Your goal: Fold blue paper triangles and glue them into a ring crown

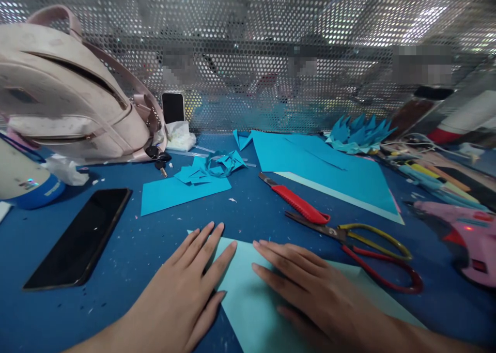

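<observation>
A light blue sheet of paper (248, 301) lies on the blue table at the front, under both hands. My left hand (186, 280) rests on its left edge with the fingers stretched out. Over the right part of the sheet, my right hand (310, 280) lies with its fingers extended, and its thumb is in shadow. Behind the right hand are scissors (341, 234) with one yellow and one red handle loop. A red-handled cutter knife (298, 200) lies just beyond, close to the scissors' tip. My wrists hide the near part of the sheet.
Blue sheets (318, 156), cut scraps (217, 166) and a spiky paper piece (358, 135) lie farther back. A pink glue gun (465, 234) stands right. On the left are a phone (81, 239), a cup (27, 177) and a backpack (73, 89). A perforated metal panel (248, 84) rises behind.
</observation>
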A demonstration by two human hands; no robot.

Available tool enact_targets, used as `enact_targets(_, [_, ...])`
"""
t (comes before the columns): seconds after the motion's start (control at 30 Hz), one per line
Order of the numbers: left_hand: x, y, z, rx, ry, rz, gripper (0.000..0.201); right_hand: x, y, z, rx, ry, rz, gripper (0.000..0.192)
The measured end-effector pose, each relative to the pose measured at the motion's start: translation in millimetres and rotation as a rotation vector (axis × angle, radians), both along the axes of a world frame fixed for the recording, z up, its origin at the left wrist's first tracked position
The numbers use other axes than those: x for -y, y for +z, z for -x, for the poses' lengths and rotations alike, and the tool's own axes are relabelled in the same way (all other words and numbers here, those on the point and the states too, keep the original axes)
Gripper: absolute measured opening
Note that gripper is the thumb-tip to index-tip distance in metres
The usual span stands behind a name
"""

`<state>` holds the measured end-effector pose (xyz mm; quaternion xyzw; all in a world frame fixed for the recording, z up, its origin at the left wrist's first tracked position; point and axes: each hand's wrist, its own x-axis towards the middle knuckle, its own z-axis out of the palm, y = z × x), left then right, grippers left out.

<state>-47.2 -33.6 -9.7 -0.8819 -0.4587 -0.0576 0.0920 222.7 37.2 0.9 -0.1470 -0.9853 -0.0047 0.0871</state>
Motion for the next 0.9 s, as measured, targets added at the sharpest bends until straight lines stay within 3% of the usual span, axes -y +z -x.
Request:
enact_targets(0.47, [1.7,0.2,1.4,0.033,0.003,0.062,0.061,1.5,3.8,3.4,0.013,0.012,-0.037,0.041])
enact_targets(0.9, [3.0,-1.6,4.3,0.080,-0.001,0.107,0.067,0.9,0.0,0.7,0.032,-0.033,0.082,0.050])
